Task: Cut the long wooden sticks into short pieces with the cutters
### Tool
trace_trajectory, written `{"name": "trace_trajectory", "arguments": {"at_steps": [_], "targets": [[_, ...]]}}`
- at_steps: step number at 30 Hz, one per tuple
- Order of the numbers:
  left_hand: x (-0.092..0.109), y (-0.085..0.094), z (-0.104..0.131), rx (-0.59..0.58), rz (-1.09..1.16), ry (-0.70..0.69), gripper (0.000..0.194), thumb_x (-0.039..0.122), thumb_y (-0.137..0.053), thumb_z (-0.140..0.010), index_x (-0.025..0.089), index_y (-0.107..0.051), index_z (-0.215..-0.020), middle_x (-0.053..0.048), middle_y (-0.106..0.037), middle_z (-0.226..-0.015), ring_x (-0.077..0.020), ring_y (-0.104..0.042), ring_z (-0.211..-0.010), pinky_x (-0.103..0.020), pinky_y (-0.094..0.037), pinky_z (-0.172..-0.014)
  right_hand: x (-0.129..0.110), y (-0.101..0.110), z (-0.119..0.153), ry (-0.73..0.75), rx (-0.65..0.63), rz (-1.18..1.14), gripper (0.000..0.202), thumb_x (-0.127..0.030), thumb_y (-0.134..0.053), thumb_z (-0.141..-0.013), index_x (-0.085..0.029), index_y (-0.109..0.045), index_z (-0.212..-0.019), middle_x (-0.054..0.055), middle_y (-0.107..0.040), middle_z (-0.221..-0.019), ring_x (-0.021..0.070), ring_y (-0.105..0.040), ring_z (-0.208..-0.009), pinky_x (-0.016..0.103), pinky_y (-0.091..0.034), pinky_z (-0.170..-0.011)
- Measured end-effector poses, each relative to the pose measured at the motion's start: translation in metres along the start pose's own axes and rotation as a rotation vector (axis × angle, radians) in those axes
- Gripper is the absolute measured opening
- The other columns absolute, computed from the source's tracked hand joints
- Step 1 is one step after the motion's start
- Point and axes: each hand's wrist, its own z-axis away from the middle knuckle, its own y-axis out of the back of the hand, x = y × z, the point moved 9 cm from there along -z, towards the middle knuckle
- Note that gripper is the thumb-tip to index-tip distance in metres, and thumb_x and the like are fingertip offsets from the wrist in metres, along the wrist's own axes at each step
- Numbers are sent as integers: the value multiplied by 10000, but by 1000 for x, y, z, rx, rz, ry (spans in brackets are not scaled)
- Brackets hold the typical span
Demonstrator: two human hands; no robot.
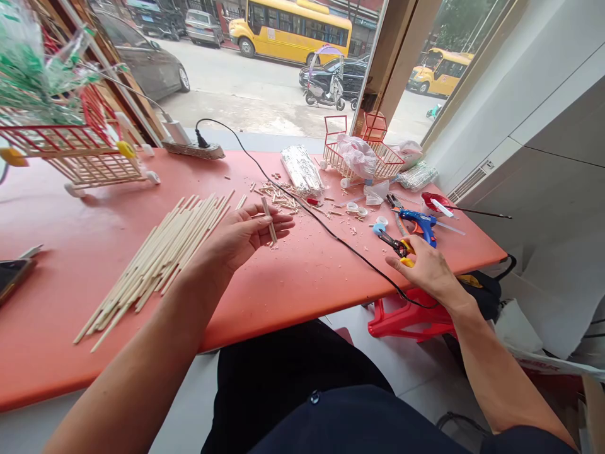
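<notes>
My left hand (pixel 253 230) is closed on short wooden sticks (pixel 269 221), pinched between thumb and fingers above the table. Beside that wrist lies a pile of long wooden sticks (pixel 161 258), slanting across the table. At the right, my right hand (pixel 423 265) holds pliers (pixel 394 243) by their yellow handles, the dark jaws pointing left towards a small blue disc (pixel 379 229). A blue glue gun (pixel 418 222) lies just behind this hand. Many short cut stick pieces (pixel 281 197) are scattered beyond my left hand.
A black cable (pixel 331 233) crosses the red table (pixel 293 290) from a power strip (pixel 193 149). Miniature stick carts stand at left (pixel 94 154) and back right (pixel 363 157). A plastic-wrapped bundle (pixel 301 169), white rings (pixel 357 209) and a red bowl (pixel 432 202) are also there.
</notes>
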Motion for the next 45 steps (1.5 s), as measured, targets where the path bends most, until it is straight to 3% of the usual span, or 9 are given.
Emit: {"name": "trace_trajectory", "arguments": {"at_steps": [6,12,18,21,23,27,30,38,45], "targets": [[3,-6,4,-19,13,-10,98,95,-743,-805,129,-728,-895,-142,-846,-907,-288,-844,-916,-442,-690,-892,6,-16,-13,3,71,135,401,-571,-719,-850,-213,-651,-1017,166,-698,-1116,366,-701,-1063,492,-567,-943],[7,-8,6,-32,-4,-25,124,103,-780,-785,137,-726,-892,-129,-840,-913,-317,-840,-957,-531,-663,-985,4,-21,-12,94,120,155,465,-539,-733,-863,-187,-706,-1166,168,-715,-1114,372,-685,-1095,509,-552,-1001],[2,-4,1,-58,-12,-49,148,149,-807,-792,136,-739,-923,-138,-843,-936,-329,-839,-975,-527,-671,-969,10,14,-5,89,187,100,537,-617,-670,-917,-191,-726,-1239,172,-744,-1186,357,-697,-1153,464,-551,-1002],[2,-2,2,-57,-9,-56,137,144,-785,-813,140,-743,-943,-137,-845,-945,-325,-838,-990,-527,-668,-980,42,48,-5,-31,263,182,587,-593,-665,-915,-152,-703,-1301,204,-728,-1244,361,-674,-1206,464,-520,-1035],[4,-2,3,-50,-15,-54,129,133,-774,-821,142,-742,-945,-131,-846,-947,-317,-840,-981,-523,-666,-986,78,62,-5,-182,211,302,517,-568,-695,-880,-159,-729,-1195,193,-732,-1107,361,-676,-1116,453,-518,-956],[7,-6,6,-33,-9,-33,119,97,-758,-814,137,-734,-923,-124,-843,-914,-303,-843,-945,-513,-671,-974,148,73,4,-424,31,454,347,-570,-707,-849,-227,-662,-827,148,-676,-898,299,-628,-842,401,-461,-756],[7,-7,6,-26,-5,-23,119,93,-759,-806,137,-729,-913,-127,-843,-911,-307,-842,-950,-514,-671,-972,166,73,1,-404,-16,464,360,-581,-713,-818,-253,-595,-725,129,-644,-836,291,-590,-781,407,-431,-721],[6,-2,2,9,5,-27,118,83,-757,-815,136,-711,-910,-137,-839,-905,-304,-844,-933,-521,-657,-997,161,52,-35,-82,20,360,398,-635,-696,-835,-248,-609,-873,134,-640,-933,314,-622,-933,417,-475,-825],[11,2,4,86,27,-43,91,63,-658,-912,150,-670,-932,-120,-848,-934,-241,-840,-876,-452,-663,-975,151,55,-22,-73,221,309,321,-559,-596,-905,-255,-669,-974,220,-751,-1255,354,-686,-1190,431,-501,-969]]}}
